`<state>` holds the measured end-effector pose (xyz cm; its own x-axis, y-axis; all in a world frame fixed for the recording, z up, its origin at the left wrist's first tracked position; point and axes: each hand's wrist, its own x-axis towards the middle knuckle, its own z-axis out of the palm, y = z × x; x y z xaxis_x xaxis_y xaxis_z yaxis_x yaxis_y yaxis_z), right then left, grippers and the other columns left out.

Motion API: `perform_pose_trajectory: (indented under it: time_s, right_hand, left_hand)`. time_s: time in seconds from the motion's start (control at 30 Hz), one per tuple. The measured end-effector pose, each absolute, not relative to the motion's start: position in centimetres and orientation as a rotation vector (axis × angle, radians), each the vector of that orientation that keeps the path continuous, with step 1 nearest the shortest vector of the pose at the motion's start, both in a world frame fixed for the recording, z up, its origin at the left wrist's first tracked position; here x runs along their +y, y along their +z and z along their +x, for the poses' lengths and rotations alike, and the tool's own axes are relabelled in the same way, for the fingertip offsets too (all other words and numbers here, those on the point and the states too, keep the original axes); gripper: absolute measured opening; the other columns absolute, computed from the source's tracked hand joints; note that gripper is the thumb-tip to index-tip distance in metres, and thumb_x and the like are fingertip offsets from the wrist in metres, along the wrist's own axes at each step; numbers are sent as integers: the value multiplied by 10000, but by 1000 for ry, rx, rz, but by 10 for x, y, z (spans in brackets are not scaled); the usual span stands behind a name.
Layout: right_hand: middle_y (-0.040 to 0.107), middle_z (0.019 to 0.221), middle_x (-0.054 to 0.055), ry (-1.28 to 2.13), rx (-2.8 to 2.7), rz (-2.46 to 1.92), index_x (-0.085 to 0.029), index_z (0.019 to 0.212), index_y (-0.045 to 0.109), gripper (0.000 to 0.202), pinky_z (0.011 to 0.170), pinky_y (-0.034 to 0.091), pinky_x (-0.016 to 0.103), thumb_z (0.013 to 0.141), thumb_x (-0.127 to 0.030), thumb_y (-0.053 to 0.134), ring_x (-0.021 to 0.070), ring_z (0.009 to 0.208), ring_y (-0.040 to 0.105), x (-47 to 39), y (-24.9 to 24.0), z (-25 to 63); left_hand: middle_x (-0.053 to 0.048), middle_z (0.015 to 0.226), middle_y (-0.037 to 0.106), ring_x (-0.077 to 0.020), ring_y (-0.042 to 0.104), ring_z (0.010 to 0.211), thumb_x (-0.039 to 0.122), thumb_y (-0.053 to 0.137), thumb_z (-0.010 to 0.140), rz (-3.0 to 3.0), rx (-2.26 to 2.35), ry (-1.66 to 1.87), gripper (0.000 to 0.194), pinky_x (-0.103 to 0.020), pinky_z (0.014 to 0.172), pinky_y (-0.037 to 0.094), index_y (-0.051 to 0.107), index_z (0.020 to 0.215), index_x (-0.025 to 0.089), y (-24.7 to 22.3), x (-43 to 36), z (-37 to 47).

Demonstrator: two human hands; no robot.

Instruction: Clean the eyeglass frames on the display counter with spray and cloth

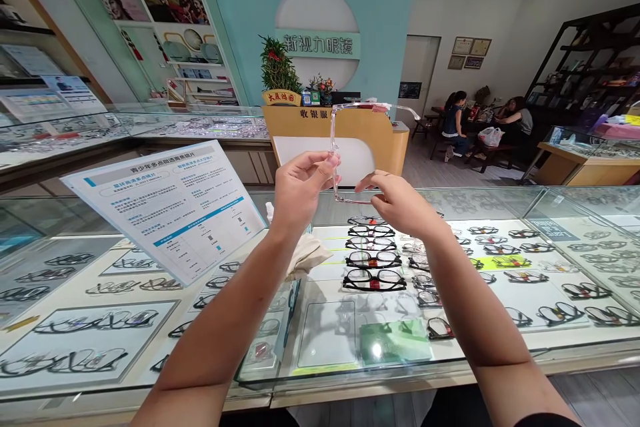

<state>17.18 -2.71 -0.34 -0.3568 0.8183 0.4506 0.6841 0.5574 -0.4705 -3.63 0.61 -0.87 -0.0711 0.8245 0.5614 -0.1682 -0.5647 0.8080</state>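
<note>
A pair of clear-framed eyeglasses [333, 133] is held up above the glass counter, turned on its side, with one temple stretching out at the top and the other at the bottom. My left hand [300, 187] pinches the front of the frame between thumb and fingers. At the lower temple, my right hand [403, 203] is closed with its fingers curled around the tip, which they partly hide. A pinkish tag shows on the upper temple. Beneath my hands, a beige cloth [307, 255] lies on the counter.
The glass display counter [330, 383] holds rows of dark-framed glasses [374, 279]. A printed lens sign [170, 207] stands tilted at the left. Beyond are a cashier desk [397, 153] and two seated people [454, 123] at a table on the right.
</note>
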Motion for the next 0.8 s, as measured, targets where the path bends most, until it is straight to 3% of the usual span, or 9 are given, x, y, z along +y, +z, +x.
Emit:
perform_pose_trajectory:
  time_s: [0.1,0.17,0.27,0.47,0.67,0.8]
  right_hand:
    - [772,1397,117,350,-2020,-1099,-233,1304,738,418,1088,577,488,965,-90,538,288,1275,727,-28,-6,170]
    - [727,1508,132,398,-1934,-987,-248,1409,694,385,1128,580,501,1029,-246,631,290,1340,711,-28,-7,166]
    - [690,1565,139,451,-1887,-871,-266,1457,676,478,1136,595,508,1025,-458,747,295,1362,709,-26,-11,160]
    - [800,1379,126,445,-1835,-794,-227,1288,765,326,1117,624,474,1027,-422,768,270,1270,762,-21,-16,152]
    - [801,1378,115,446,-1838,-809,-230,1278,786,311,1077,654,450,1023,-405,748,261,1223,782,-26,-16,149]
    - [811,1364,128,352,-1850,-864,-219,1261,802,298,1091,639,494,1011,-368,739,283,1205,784,-28,-17,151]
  left_hand:
    - [-80,1087,834,-213,772,1055,629,996,744,1483,727,1694,461,-361,891,715,857,956,244,-10,5,-36]
    - [-94,1197,826,-233,770,1108,624,1001,736,1515,723,1650,453,-369,891,713,855,935,244,-10,4,-34]
    - [-121,1396,774,-276,751,1228,609,1018,712,1565,700,1565,447,-362,876,702,857,899,235,-10,2,-32]
    - [-132,1523,726,-319,749,1281,652,1002,725,1544,681,1453,478,-396,905,683,889,960,250,-11,2,-33]
    - [-113,1435,785,-323,634,1484,646,811,958,1907,809,1577,397,-499,1243,514,889,931,257,-6,-11,-42]
    - [-96,1276,817,-266,728,1236,557,807,949,1848,919,1676,323,-390,1059,577,798,927,234,-12,-5,-50]
